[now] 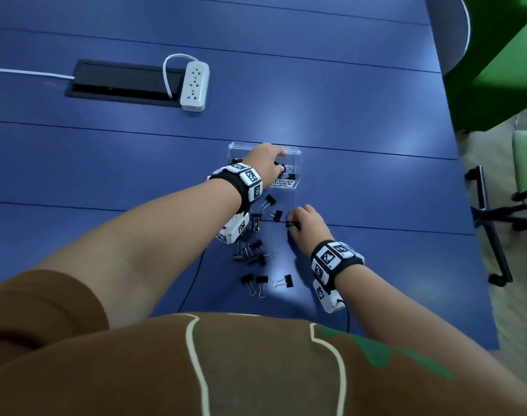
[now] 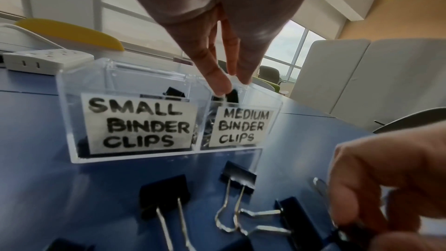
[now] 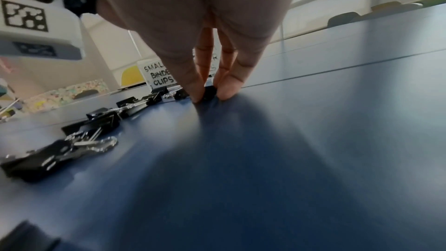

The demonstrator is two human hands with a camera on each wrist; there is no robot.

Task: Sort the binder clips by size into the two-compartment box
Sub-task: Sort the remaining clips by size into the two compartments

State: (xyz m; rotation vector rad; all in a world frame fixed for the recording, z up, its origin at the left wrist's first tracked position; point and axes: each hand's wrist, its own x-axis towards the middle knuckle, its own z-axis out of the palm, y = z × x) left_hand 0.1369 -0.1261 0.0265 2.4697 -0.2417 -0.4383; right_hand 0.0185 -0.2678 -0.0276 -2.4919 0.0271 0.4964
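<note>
A clear two-compartment box stands on the blue table, labelled SMALL BINDER CLIPS on the left and MEDIUM BINDER CLIPS on the right. My left hand reaches down over the medium compartment and pinches a black binder clip at its fingertips. Both compartments hold black clips. Nearer to me, my right hand pinches a small black clip that rests on the table. Several loose black clips lie between the box and my body.
A white power strip and a black cable hatch sit at the far left of the table. The table's right edge runs close to the box's right, with a chair base and green seats beyond it.
</note>
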